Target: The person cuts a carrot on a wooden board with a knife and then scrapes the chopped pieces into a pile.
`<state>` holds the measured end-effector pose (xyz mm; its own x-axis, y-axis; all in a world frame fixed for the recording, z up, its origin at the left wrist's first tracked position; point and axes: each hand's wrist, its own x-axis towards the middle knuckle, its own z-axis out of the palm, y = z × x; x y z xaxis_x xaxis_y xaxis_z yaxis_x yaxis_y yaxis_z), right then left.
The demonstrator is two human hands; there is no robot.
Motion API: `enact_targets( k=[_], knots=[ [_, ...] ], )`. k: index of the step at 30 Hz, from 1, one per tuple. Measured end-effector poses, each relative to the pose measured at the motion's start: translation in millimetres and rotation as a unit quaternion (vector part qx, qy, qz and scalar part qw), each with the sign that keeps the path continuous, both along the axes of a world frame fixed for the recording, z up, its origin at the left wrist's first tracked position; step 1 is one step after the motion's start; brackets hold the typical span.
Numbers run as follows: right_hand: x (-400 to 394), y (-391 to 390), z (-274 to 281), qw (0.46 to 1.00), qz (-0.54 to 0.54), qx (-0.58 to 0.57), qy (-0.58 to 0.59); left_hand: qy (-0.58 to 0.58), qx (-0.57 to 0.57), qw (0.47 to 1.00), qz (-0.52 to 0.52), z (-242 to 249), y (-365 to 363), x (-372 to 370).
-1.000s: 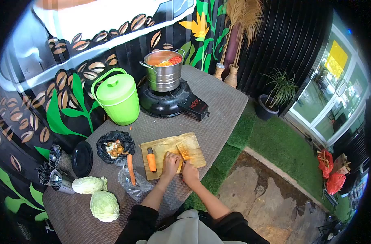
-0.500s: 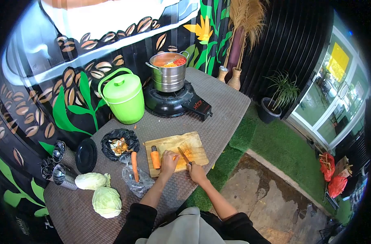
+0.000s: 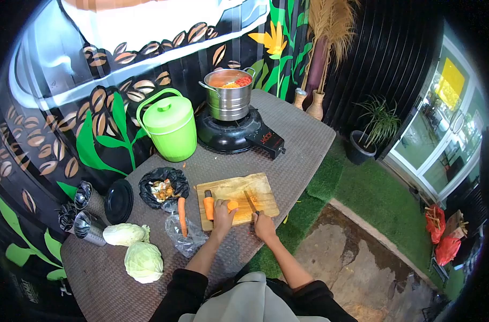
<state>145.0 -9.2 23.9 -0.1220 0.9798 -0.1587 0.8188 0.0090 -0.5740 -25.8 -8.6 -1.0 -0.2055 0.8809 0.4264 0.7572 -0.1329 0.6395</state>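
Observation:
My left hand [image 3: 222, 216] is closed around a short carrot piece [image 3: 232, 206], whose round cut face shows. My right hand [image 3: 264, 226] grips a knife [image 3: 251, 200] by its handle, the blade pointing away from me over the wooden cutting board [image 3: 233, 183]. Small orange carrot bits [image 3: 258, 198] lie by the blade. Left of my left hand, a thicker carrot piece [image 3: 208, 208] rests on the board, with a dark object at its far end that I cannot make out. A whole carrot [image 3: 182, 214] lies off the board on a clear plastic bag [image 3: 186, 239].
Scraps fill a black plastic bag [image 3: 164, 185]. Nearby are cabbages [image 3: 143, 263], steel utensil holders [image 3: 89, 231] and a black lid [image 3: 119, 201]. Farther back stand a green lidded bucket [image 3: 172, 129] and a pot [image 3: 228, 102] of chopped vegetables on a black stove [image 3: 228, 134].
The knife blade has moved away from the carrot piece at my left hand. That piece is now lifted or turned so its cut face shows. The whole view has shifted slightly.

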Motion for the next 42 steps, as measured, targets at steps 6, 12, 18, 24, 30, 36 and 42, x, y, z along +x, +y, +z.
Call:
enact_targets(
  k=[6, 12, 18, 24, 30, 36, 42],
  knots=[
    [4, 0, -7, 0.998, 0.066, 0.014, -0.016, -0.027, -0.054, 0.998, -0.008, 11, 4, -1],
    [2, -5, 2, 1.0, -0.001, 0.019, 0.021, -0.046, -0.11, 0.992, 0.039, 28, -1, 4],
    [-2, -6, -4, 0.999, 0.008, 0.037, -0.012, -0.07, -0.151, 0.983, 0.077, 14, 11, -3],
    [4, 4, 3, 1.0, 0.003, 0.011, -0.026, -0.049, -0.181, 0.982, 0.034, 12, 15, -4],
    [11, 13, -8, 0.999, 0.005, 0.046, -0.021, -0.089, -0.161, 0.983, -0.024, -2, 30, 9],
    [18, 13, 4, 0.999, 0.004, 0.044, -0.012, -0.066, -0.177, 0.979, -0.079, 27, 16, 16],
    [11, -9, -4, 0.998, -0.005, 0.055, 0.034, -0.015, -0.074, 0.992, -0.104, 3, 25, 6]
  ],
)
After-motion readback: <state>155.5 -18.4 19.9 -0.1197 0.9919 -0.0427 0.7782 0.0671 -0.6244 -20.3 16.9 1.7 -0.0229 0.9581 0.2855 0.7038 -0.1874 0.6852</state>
